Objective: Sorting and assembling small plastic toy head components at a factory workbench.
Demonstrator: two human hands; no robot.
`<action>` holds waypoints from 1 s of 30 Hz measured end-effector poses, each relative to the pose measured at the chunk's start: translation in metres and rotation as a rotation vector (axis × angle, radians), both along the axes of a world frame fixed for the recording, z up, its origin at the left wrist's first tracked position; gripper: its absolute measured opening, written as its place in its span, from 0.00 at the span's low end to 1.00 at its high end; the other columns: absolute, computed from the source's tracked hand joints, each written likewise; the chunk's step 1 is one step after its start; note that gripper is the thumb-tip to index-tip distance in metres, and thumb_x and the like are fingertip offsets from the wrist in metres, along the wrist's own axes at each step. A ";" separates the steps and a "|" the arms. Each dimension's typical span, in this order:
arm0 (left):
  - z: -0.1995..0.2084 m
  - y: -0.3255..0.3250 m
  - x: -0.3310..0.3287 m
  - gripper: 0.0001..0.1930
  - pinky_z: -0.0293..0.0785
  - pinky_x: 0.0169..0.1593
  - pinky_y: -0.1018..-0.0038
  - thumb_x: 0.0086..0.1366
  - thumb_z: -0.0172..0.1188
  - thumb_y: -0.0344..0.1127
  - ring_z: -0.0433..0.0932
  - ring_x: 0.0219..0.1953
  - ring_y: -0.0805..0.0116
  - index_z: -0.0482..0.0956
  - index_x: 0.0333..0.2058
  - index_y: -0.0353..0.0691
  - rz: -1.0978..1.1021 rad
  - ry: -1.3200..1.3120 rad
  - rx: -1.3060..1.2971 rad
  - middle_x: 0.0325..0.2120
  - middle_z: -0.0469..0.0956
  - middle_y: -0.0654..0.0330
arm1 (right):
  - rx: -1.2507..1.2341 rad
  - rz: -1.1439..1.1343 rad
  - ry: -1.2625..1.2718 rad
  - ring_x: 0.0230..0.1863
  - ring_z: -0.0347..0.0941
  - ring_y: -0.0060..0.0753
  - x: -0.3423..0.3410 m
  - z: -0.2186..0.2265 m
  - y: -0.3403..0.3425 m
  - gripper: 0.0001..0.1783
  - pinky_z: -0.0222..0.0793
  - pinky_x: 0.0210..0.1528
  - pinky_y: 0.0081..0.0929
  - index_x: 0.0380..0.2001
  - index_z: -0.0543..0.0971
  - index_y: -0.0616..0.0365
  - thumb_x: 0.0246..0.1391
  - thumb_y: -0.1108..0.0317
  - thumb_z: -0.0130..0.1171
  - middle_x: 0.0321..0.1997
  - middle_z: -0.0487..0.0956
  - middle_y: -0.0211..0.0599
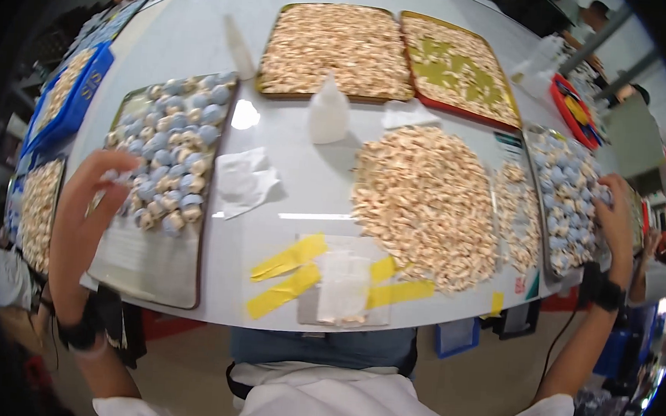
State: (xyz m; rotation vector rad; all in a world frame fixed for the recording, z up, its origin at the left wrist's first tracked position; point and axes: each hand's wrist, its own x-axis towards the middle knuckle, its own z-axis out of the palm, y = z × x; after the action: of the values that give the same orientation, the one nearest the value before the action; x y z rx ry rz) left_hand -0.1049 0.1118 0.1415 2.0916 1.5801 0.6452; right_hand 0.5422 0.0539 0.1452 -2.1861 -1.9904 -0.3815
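At the left, my left hand (94,193) reaches over the outer side of a tray (150,273) of round blue-and-cream pieces (175,152). Its thumb and fingers are curved and apart, close to the pieces; nothing is plainly held between them. My right hand (616,218) is at the outer edge of another tray of similar blue-and-cream pieces (567,188) on the right. Its fingertips touch or hover over the pieces there, and the picture is too blurred to show whether one is gripped. A wide heap of small cream pieces (428,206) lies between the hands, right of centre.
A translucent pointed bottle (329,112) stands mid-table, with another bottle (238,48) behind. Two trays of cream pieces (335,48) lie at the back. Crumpled white tissue (245,178) and yellow tape strips (288,259) around a white pad (344,285) are nearer. A blue bin (89,79) stands left.
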 end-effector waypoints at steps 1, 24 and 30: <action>-0.005 0.013 -0.002 0.12 0.63 0.48 0.76 0.59 0.49 0.26 0.68 0.47 0.72 0.70 0.43 0.38 -0.025 0.045 0.045 0.42 0.72 0.60 | 0.063 0.007 -0.158 0.54 0.63 0.38 -0.004 0.004 -0.004 0.18 0.58 0.54 0.29 0.40 0.70 0.60 0.41 0.73 0.52 0.50 0.68 0.41; -0.026 -0.022 0.009 0.17 0.63 0.55 0.70 0.62 0.46 0.25 0.64 0.55 0.58 0.68 0.50 0.40 -0.027 0.408 -0.034 0.53 0.64 0.55 | -0.241 0.357 0.468 0.45 0.68 0.40 -0.176 -0.009 0.004 0.12 0.61 0.47 0.29 0.34 0.72 0.61 0.41 0.76 0.54 0.41 0.72 0.40; -0.028 -0.039 0.000 0.18 0.59 0.58 0.69 0.63 0.45 0.26 0.62 0.57 0.60 0.66 0.52 0.41 0.032 0.490 0.013 0.55 0.63 0.56 | -0.275 0.357 0.426 0.41 0.68 0.43 -0.174 -0.023 0.004 0.11 0.62 0.44 0.30 0.32 0.72 0.61 0.40 0.77 0.55 0.36 0.71 0.41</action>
State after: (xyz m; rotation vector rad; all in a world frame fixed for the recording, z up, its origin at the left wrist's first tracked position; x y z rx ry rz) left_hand -0.1046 0.0724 0.1130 2.3590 1.8636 0.1507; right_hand 0.3679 0.0580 0.1224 -1.7821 -2.2044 0.3922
